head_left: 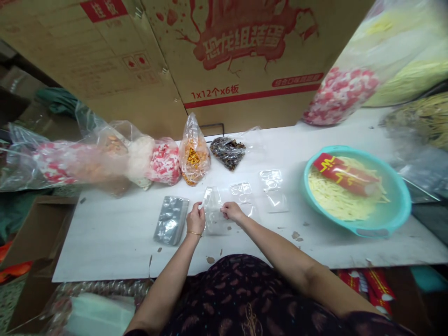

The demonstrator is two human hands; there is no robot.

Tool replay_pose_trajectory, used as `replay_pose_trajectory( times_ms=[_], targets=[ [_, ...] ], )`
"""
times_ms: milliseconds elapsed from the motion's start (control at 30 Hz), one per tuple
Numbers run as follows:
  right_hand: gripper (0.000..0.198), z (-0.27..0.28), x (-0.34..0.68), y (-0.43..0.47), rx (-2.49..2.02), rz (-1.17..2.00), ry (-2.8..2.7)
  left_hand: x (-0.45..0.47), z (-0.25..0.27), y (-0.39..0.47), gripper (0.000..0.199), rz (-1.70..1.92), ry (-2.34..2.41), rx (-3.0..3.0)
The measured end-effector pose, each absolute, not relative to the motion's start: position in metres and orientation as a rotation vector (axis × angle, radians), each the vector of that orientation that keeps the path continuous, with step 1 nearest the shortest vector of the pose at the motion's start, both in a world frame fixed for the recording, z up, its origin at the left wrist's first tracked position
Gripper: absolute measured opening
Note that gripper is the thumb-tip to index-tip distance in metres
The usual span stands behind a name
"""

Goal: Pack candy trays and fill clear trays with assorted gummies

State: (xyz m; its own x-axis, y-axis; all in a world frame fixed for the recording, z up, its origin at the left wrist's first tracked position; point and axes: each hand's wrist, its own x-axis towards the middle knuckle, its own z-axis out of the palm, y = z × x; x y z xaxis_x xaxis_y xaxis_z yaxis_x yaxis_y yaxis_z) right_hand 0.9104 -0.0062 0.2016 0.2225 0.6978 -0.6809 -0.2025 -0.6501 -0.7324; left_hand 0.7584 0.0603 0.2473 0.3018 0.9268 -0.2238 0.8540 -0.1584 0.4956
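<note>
My left hand (196,218) pinches the left edge of a clear plastic blister shell (213,217) that lies over the white table. At its right edge, the fingers of my right hand (231,211) are pressed together on the same shell. Just left of my left hand is a stack of shiny clear plastic shells (171,219). To the right of the held piece lies another clear shell (241,190), partly behind my right hand. Farther right rests a third clear shell (273,191), laid flat.
Behind stand a large cardboard box (245,105), a bag of yellow-orange bits (194,158), a bag of dark pieces (228,151) and a bag of pink-and-white pieces (165,161). At right, a turquoise basin (395,219) holds pale strips and a red packet (345,175).
</note>
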Motion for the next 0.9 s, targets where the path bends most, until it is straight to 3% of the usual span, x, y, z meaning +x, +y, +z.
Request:
replay_pose_trajectory(
  times_ms=[167,300,500,633,800,900],
  targets=[
    [0.017,0.2,0.928,-0.018,-1.915,1.478,-0.576,0.747,0.255,0.063,0.04,0.123,1.698,2.125],
    [0.01,0.209,0.93,-0.033,-2.04,1.31,-0.825,0.748,0.244,0.056,0.046,-0.122,1.656,2.21],
    [0.052,0.201,0.942,-0.077,-2.394,0.662,-1.802,0.749,0.213,0.053,0.055,-0.41,1.632,2.23],
    [0.055,0.192,0.955,-0.097,-2.505,0.581,-1.79,0.748,0.2,0.058,0.058,-0.486,1.687,2.148],
    [0.054,0.196,0.973,-0.093,-2.503,0.552,-1.757,0.77,0.201,0.055,0.055,-0.278,1.489,2.104],
    [0.055,0.199,0.995,-0.096,-2.63,0.455,-1.534,0.781,0.208,0.042,0.072,-0.221,1.492,2.178]
  ],
)
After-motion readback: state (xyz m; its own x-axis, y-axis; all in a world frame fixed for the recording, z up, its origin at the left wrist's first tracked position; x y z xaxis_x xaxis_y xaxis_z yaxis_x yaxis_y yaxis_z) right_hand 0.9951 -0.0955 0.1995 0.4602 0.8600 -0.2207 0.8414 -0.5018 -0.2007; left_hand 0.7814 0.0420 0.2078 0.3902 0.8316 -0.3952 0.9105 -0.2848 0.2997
